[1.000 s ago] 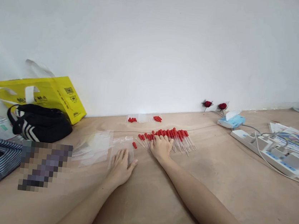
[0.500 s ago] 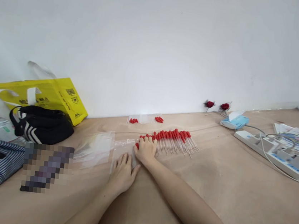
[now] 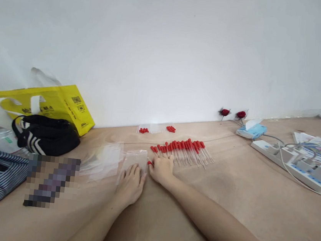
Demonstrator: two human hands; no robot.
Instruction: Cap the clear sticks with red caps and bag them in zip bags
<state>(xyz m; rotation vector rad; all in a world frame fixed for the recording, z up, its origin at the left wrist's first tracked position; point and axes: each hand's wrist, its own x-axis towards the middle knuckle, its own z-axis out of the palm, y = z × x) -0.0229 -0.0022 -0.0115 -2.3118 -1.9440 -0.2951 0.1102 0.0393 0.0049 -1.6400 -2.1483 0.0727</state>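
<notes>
Right hand (image 3: pixel 162 169) has shifted towards the near edge of the worktop (image 3: pixel 268 214), fingers by a red piece (image 3: pixel 150 163), pinch unclear; left hand (image 3: pixel 130 184), fingers slightly spread, rests on a clear bag (image 3: pixel 136 157).

Head camera, facing forward and down, near table (image 3: pixel 226 205), wall (image 3: pixel 167 59) beyond

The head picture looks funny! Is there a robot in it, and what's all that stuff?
No robot here, just a person's two bare hands, seen from a camera worn on their head. On the table is a row of thin sticks with red tops. The left hand lies flat on a clear plastic bag. The right hand touches a red piece; I can't tell if it's held. Around them are a yellow bag, a power strip and two dark red flowers.
</notes>
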